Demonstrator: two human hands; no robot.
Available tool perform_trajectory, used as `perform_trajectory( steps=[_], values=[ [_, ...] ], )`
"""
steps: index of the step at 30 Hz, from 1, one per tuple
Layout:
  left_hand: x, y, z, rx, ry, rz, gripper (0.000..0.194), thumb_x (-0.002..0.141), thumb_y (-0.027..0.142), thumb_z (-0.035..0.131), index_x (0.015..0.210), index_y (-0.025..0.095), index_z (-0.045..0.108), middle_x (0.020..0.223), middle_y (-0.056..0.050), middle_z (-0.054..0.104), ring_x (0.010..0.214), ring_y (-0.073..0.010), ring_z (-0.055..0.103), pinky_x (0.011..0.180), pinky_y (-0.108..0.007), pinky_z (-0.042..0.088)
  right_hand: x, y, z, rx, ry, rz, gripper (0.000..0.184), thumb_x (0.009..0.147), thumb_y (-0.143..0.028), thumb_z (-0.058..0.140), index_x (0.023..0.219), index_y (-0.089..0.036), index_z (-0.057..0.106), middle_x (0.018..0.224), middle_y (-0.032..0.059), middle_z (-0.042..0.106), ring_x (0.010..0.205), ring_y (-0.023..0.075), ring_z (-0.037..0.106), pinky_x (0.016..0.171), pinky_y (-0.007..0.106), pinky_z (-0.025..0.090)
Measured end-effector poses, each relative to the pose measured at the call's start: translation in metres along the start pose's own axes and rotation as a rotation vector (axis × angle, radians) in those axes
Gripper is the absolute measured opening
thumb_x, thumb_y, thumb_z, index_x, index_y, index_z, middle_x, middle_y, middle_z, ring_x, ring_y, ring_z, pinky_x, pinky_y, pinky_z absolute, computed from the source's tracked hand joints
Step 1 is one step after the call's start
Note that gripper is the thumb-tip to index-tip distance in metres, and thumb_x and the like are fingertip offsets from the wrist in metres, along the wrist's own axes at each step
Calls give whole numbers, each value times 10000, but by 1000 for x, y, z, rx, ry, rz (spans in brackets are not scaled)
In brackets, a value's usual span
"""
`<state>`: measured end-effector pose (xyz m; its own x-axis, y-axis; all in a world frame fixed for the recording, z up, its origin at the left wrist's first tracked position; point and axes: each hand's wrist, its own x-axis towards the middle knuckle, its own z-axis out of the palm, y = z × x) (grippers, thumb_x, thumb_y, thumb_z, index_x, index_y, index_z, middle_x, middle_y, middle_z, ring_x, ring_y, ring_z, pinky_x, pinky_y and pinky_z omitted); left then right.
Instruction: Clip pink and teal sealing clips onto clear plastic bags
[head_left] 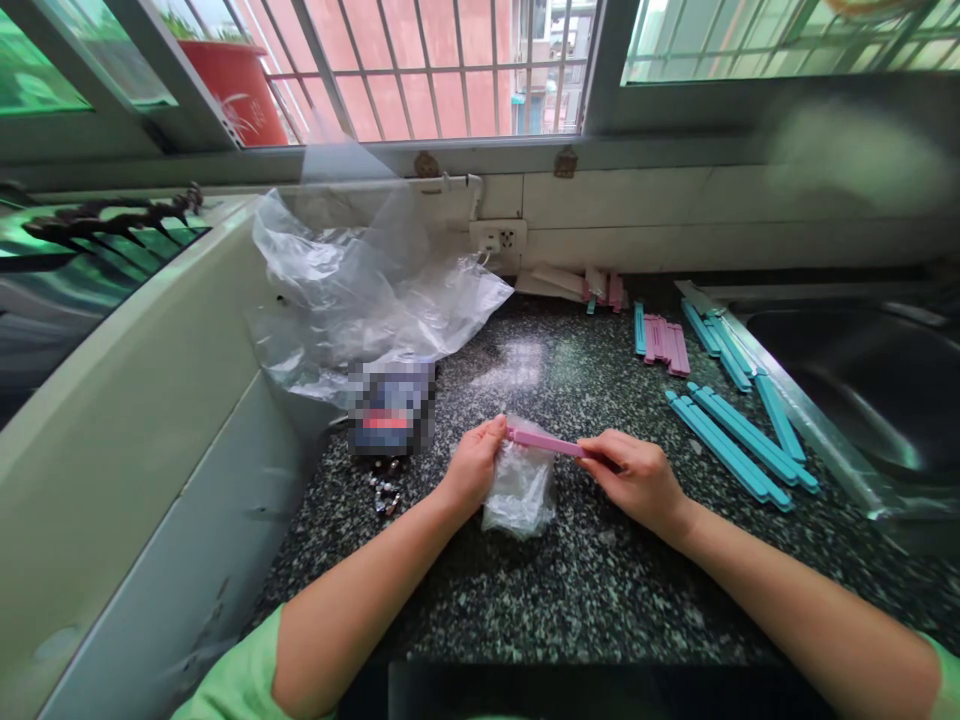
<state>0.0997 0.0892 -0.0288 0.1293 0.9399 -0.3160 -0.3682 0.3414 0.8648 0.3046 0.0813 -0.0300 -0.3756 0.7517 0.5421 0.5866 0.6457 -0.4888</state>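
A pink bag sealing clip (pixel 546 442) lies across the top of a small clear plastic bag (pixel 519 500) on the counter. My left hand (pixel 478 458) pinches the clip's left end, with the bag's upper edge close to its fingers. Closed on the clip's right end is my right hand (pixel 634 476). Whether the bag's edge runs inside the clip is too small to tell. To the right lie several long blue sealing clips (pixel 727 450), and beyond them some short pink clips (pixel 666 345).
A large crumpled clear plastic bag (pixel 360 290) spreads at the back left, by a blurred-out dark packet (pixel 394 410) and a beaded string (pixel 385 495). A sink (pixel 870 370) borders the right side. A wall socket (pixel 498 240) is behind; more clips (pixel 604 290) lie below it.
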Motion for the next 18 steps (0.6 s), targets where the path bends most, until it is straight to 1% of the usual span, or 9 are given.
perform_trajectory(
  steps=[8, 13, 18],
  values=[
    [1, 1, 0, -30, 45, -7, 487, 484, 589, 704, 588, 148, 528, 435, 52, 466, 387, -69, 374, 420, -203, 272, 2, -4, -4, 64, 48, -4, 73, 788, -169, 581, 843, -195, 621, 685, 15, 628, 588, 114, 583, 529, 223, 476],
    [1, 0, 0, -57, 62, -15, 470, 487, 568, 711, 599, 144, 540, 432, 51, 476, 378, -69, 383, 414, -203, 279, 3, -6, -5, 96, 52, 29, 61, 792, -183, 578, 834, -202, 617, 660, 2, 608, 563, 107, 556, 504, 221, 461],
    [2, -1, -1, -79, 61, -20, 445, 509, 548, 706, 602, 144, 543, 447, 41, 499, 385, -78, 409, 418, -208, 293, 4, -7, -6, 114, 74, 21, 45, 789, -171, 577, 817, -195, 603, 639, -3, 583, 556, 105, 534, 499, 222, 446]
  ],
)
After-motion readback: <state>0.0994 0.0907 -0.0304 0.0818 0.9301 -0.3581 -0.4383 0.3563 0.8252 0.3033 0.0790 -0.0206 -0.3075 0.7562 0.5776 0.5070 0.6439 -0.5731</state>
